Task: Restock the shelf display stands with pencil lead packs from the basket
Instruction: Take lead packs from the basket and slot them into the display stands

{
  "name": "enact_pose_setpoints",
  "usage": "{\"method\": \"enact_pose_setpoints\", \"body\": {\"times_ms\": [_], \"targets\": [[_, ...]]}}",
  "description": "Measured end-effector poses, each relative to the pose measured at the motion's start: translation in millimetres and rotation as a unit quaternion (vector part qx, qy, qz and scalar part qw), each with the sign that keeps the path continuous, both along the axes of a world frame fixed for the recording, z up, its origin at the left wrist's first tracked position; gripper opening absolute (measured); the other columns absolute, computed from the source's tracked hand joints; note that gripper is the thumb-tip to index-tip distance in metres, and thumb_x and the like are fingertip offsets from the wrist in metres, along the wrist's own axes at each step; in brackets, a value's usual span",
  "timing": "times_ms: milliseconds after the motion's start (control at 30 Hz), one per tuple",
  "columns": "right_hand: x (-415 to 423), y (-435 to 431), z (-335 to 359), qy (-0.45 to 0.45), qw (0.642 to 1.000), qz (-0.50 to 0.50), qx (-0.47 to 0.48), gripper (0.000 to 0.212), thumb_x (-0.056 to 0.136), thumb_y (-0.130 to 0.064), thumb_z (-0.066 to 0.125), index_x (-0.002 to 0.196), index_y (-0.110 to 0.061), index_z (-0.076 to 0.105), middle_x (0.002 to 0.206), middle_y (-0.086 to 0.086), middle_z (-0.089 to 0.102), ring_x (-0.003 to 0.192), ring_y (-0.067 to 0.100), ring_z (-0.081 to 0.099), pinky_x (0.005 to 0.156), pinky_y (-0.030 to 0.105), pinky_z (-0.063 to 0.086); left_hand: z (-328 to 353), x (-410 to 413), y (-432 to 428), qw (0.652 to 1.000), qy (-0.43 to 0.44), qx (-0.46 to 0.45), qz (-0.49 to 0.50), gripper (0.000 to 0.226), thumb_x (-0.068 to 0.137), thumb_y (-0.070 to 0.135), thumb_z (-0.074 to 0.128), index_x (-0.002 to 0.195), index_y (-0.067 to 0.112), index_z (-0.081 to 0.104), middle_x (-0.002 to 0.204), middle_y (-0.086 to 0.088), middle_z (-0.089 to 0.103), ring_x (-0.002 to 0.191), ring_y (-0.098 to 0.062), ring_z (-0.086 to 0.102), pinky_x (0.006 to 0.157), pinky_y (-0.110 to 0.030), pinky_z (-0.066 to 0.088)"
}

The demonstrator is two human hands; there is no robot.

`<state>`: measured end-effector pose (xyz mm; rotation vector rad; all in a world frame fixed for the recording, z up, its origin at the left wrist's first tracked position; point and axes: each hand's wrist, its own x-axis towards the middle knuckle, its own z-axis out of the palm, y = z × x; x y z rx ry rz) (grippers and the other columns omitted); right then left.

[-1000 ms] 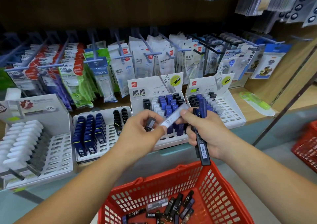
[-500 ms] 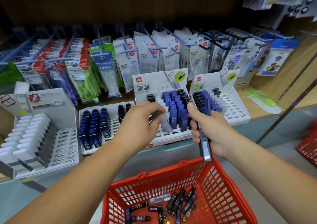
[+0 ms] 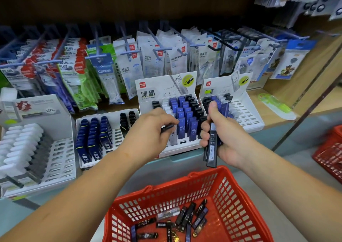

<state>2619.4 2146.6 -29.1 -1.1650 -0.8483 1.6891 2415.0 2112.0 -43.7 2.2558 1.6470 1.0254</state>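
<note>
Left hand (image 3: 148,133) pinches a dark lead pack (image 3: 167,127) over the centre display stand (image 3: 157,93), hiding its front slots; right hand (image 3: 228,141) grips a bundle of packs (image 3: 212,149). Red basket (image 3: 203,176) at bottom centre holds loose packs (image 3: 187,216)

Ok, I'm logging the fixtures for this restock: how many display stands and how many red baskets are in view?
Display stands: 4
Red baskets: 2
Total: 6
</note>
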Motion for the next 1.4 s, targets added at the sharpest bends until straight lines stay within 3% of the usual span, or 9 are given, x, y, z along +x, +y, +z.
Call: {"method": "enact_pose_setpoints", "body": {"times_ms": [133,233,400,600,700,833,967,1167,1400], "targets": [[-4,-1,5,0.02,1.0,-0.002,0.004,0.043,0.094,-0.059,0.059,0.087,-0.017,0.048,0.06,0.002,0.045,0.048,0.019,0.041,0.048,0.03,0.04,-10,3,4,1.0,0.007,0.005,0.013,0.023,0.089,0.007,0.075,0.108,0.019,0.08,0.096,0.004,0.066,0.084,-0.019,0.067,0.08,-0.035,0.056],[-6,0,8,0.039,0.999,-0.024,0.001,0.042,0.095,-0.057,0.06,0.084,-0.018,0.047,0.06,0.002,0.046,0.047,0.018,0.042,0.049,0.031,0.042,-4,13,-6,0.997,-0.027,0.051,0.052,0.01,0.089,0.015,0.078,0.096,0.021,0.08,0.091,0.009,0.061,0.076,-0.008,0.059,0.071,-0.025,0.049],[-13,2,11,0.057,0.996,-0.07,0.0,0.043,0.098,-0.056,0.057,0.081,-0.018,0.048,0.061,0.001,0.047,0.049,0.018,0.044,0.049,0.03,0.045,12,53,-42,0.969,-0.202,-0.14,0.008,0.021,0.077,0.047,0.087,0.083,0.031,0.074,0.078,0.017,0.07,0.07,-0.003,0.063,0.068,-0.021,0.051],[-19,-4,10,0.009,0.995,-0.1,-0.013,0.048,0.095,-0.065,0.055,0.076,-0.022,0.047,0.058,0.0,0.047,0.045,0.016,0.044,0.044,0.025,0.042,0,62,-44,0.971,-0.184,-0.15,0.012,0.009,0.089,0.028,0.075,0.084,0.022,0.071,0.068,0.004,0.066,0.063,-0.012,0.059,0.062,-0.028,0.048],[-12,-1,1,-0.075,0.988,-0.136,0.009,0.051,0.092,-0.07,0.056,0.081,-0.02,0.051,0.059,0.003,0.05,0.043,0.019,0.045,0.04,0.023,0.035,0,58,-45,0.97,-0.178,-0.164,-0.006,0.021,0.096,0.022,0.064,0.075,0.022,0.066,0.057,0.006,0.053,0.052,-0.007,0.046,0.053,-0.026,0.038],[-3,-1,2,-0.071,0.994,-0.065,0.055,0.046,0.092,-0.059,0.065,0.079,-0.016,0.054,0.058,0.004,0.043,0.043,0.017,0.032,0.043,0.023,0.023,2,48,-44,0.949,-0.229,-0.215,0.023,0.027,0.102,0.019,0.059,0.079,0.011,0.071,0.047,0.014,0.047,0.041,-0.003,0.036,0.045,-0.015,0.026],[3,-5,3,-0.084,0.992,0.036,0.092,0.033,0.091,-0.04,0.074,0.09,-0.01,0.06,0.073,0.013,0.047,0.045,0.017,0.032,0.043,0.025,0.023,2,41,-41,0.934,-0.275,-0.224,0.034,0.032,0.104,0.022,0.057,0.079,0.012,0.073,0.055,0.008,0.053,0.044,-0.006,0.034,0.046,-0.022,0.028],[8,-4,8,-0.07,0.991,0.042,0.103,0.007,0.091,-0.009,0.073,0.093,-0.01,0.067,0.053,0.0,0.043,0.043,0.015,0.029,0.045,0.025,0.02,3,38,-39,0.924,-0.3,-0.236,0.025,0.032,0.105,0.023,0.056,0.08,0.01,0.072,0.045,0.012,0.043,0.04,-0.009,0.029,0.042,-0.023,0.024],[10,-8,8,-0.129,0.979,0.099,0.122,0.023,0.088,-0.004,0.076,0.109,-0.004,0.068,0.055,0.003,0.046,0.045,0.017,0.029,0.046,0.027,0.022,5,29,-46,0.931,-0.273,-0.243,0.004,0.021,0.095,0.025,0.073,0.083,0.008,0.073,0.061,0.002,0.049,0.052,-0.01,0.038,0.053,-0.022,0.034]]}}
